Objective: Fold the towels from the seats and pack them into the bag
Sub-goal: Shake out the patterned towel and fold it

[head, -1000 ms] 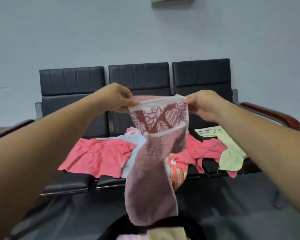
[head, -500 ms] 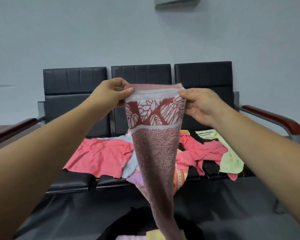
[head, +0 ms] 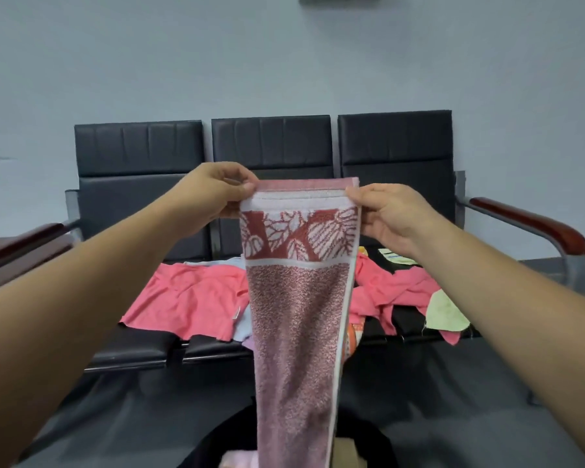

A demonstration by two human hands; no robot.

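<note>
A pink towel with a red-and-white leaf band [head: 298,298] hangs lengthwise in front of me, doubled over. My left hand [head: 213,194] pinches its top left corner and my right hand [head: 385,214] pinches its top right corner. The towel's lower end drops out of view toward a black bag [head: 217,444] at the bottom edge, which holds folded pale pink and yellow cloth. Behind the towel, several loose towels lie on the black seats [head: 142,349]: a pink one [head: 190,298] at left, a crumpled pink one [head: 395,292] at right, and a pale green one [head: 446,312].
The three-seat black bench has wooden armrests at left [head: 21,241] and right [head: 534,224]. A grey wall rises behind it. Dark grey floor [head: 453,417] lies between me and the bench.
Both hands raised the towel and pulled its top edge flat and taut. The towel untwisted and now hangs straight; the view tilted down slightly.
</note>
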